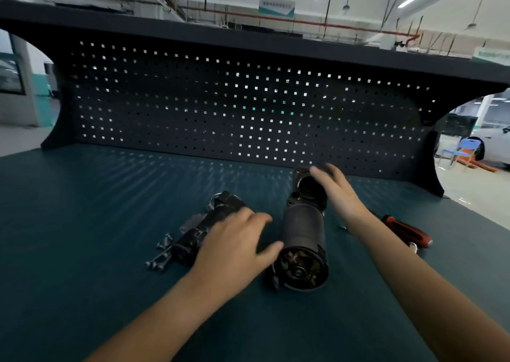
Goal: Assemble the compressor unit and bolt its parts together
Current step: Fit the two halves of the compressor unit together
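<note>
On the teal bench mat (110, 210), approx. mid-bench, the compressor's dark cylinder body (302, 229) is lying on its side w/ its open end facing the person and its flanged head (303, 188) pointing toward the pegboard (248, 108); just to its left a second casting (212, 221) is lying at an angle, w/ a scatter of loose bolts (162, 251) at its near-left end; a red-and-black screwdriver (405, 230) is sitting off to the right, partly behind the right forearm. The left hand (237, 243) is hovering over or resting on the casting, fingers loosely spread and holding nothing, thumb reaching to the cylinder body's near rim and seemingly touching it; the right hand (336, 190) is lying against the flanged head, fingers draped over it; blur is stopping me from telling whether it's clasping or only steadying. To my eye the person is lining up the two main parts before any bolting, so the job is looking early. Doing it well, I'd be steadying the round body so it isn't rolling; checking that the mating faces are clean and the bolt holes are matching; bringing the casting in square, not cocked; starting every bolt by hand, then tightening crosswise w/ the driver; keeping the bolts clear of the forearms so none is getting swept off.
</note>
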Available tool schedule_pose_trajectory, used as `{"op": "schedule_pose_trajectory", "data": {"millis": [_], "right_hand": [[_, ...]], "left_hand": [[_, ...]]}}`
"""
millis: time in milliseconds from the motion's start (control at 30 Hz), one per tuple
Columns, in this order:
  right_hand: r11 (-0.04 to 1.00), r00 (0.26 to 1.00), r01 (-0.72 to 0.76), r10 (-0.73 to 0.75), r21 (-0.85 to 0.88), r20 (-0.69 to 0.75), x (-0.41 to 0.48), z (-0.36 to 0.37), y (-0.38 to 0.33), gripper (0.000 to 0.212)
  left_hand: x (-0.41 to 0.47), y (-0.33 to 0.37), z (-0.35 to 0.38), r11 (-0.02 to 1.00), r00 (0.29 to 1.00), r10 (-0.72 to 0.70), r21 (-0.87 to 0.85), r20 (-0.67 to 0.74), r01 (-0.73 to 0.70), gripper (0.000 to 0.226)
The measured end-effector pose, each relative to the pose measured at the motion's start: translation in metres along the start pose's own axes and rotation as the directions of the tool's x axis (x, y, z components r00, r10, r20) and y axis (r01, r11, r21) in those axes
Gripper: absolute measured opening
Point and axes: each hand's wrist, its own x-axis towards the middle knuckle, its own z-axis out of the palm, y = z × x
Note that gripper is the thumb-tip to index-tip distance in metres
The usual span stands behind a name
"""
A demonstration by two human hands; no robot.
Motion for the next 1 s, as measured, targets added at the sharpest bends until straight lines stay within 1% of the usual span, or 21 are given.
{"op": "schedule_pose_trajectory", "data": {"millis": [33,67,100,133,167,200,233,267,333,433,500,533,567,633,667,733,800,867,900,1000], "right_hand": [[0.999,0.998,0.024,-0.021,-0.042,0.057,-0.013,-0.001,0.004,0.040],[0.996,0.994,0.046,-0.038,-0.079,0.101,-0.026,-0.001,0.008,0.041],[0.992,0.993,0.068,-0.057,-0.103,0.105,-0.039,0.000,0.012,0.051],[0.990,0.995,0.085,-0.077,-0.116,0.066,-0.049,0.000,0.016,0.065],[0.988,0.995,0.095,-0.094,-0.123,0.016,-0.057,0.002,0.018,0.074],[0.985,0.992,0.120,-0.122,-0.120,-0.011,-0.064,0.005,0.019,0.076],[0.982,0.989,0.148,-0.151,-0.118,-0.010,-0.071,0.008,0.021,0.072],[0.978,0.985,0.169,-0.171,-0.120,-0.001,-0.077,0.012,0.021,0.068],[0.972,0.981,0.194,-0.193,-0.133,0.022,-0.085,0.020,0.023,0.063],[0.962,0.976,0.219,-0.213,-0.163,0.052,-0.091,0.031,0.027,0.062],[0.957,0.971,0.238,-0.234,-0.168,0.046,-0.093,0.035,0.029,0.062],[0.958,0.970,0.242,-0.239,-0.156,0.038,-0.094,0.036,0.030,0.062],[0.962,0.971,0.239,-0.237,-0.132,0.029,-0.094,0.036,0.031,0.062],[0.978,0.978,0.208,-0.208,-0.030,0.001,-0.094,0.033,0.032,0.062],[0.982,0.983,0.185,-0.184,0.045,-0.016,-0.093,0.031,0.032,0.061],[0.969,0.989,0.147,-0.142,0.199,-0.041,-0.091,0.027,0.031,0.059],[0.946,0.991,0.129,-0.117,0.297,-0.059,-0.091,0.024,0.030,0.058],[0.936,0.992,0.128,-0.117,0.329,-0.055,-0.093,0.023,0.027,0.057],[0.932,0.991,0.135,-0.128,0.337,-0.044,-0.094,0.023,0.024,0.056],[0.920,0.988,0.150,-0.153,0.362,-0.020,-0.095,0.022,0.022,0.057]], "left_hand": [[0.000,-0.017,-0.009,1.000,1.000,0.010,0.025,0.015,-0.011,0.059],[0.000,-0.034,-0.017,0.998,0.998,-0.008,0.060,0.069,0.003,0.067],[0.000,-0.051,-0.023,0.995,0.987,-0.048,0.098,0.153,0.033,0.077],[-0.001,-0.064,-0.025,0.989,0.963,-0.095,0.137,0.252,0.062,0.086],[-0.003,-0.073,-0.023,0.982,0.930,-0.133,0.170,0.343,0.078,0.094],[-0.005,-0.079,-0.018,0.979,0.898,-0.155,0.185,0.413,0.084,0.098],[-0.007,-0.083,-0.012,0.980,0.878,-0.162,0.177,0.450,0.090,0.099],[-0.009,-0.085,-0.006,0.983,0.875,-0.160,0.153,0.456,0.100,0.099],[-0.012,-0.088,0.004,0.989,0.905,-0.131,0.115,0.405,0.091,0.095],[-0.015,-0.088,0.014,0.996,0.957,-0.066,0.073,0.281,0.048,0.086],[-0.015,-0.084,0.017,0.996,0.976,-0.076,-0.025,0.205,0.082,0.081],[-0.013,-0.082,0.017,0.987,0.979,-0.099,-0.105,0.180,0.119,0.078],[-0.012,-0.079,0.014,0.964,0.979,-0.130,-0.211,0.159,0.163,0.074],[-0.010,-0.074,0.006,0.871,0.975,-0.195,-0.438,0.107,0.222,0.059],[-0.010,-0.071,0.001,0.825,0.975,-0.209,-0.521,0.080,0.220,0.054],[-0.009,-0.058,-0.008,0.753,0.978,-0.206,-0.636,0.021,0.172,0.053],[-0.008,-0.037,-0.019,0.667,0.977,-0.210,-0.736,-0.037,0.116,0.049],[-0.005,-0.013,-0.022,0.607,0.975,-0.207,-0.792,-0.078,0.065,0.050],[-0.005,-0.003,-0.019,0.609,0.978,-0.191,-0.792,-0.089,0.047,0.052],[-0.005,0.025,0.000,0.693,0.987,-0.130,-0.721,-0.098,0.020,0.058]]}}
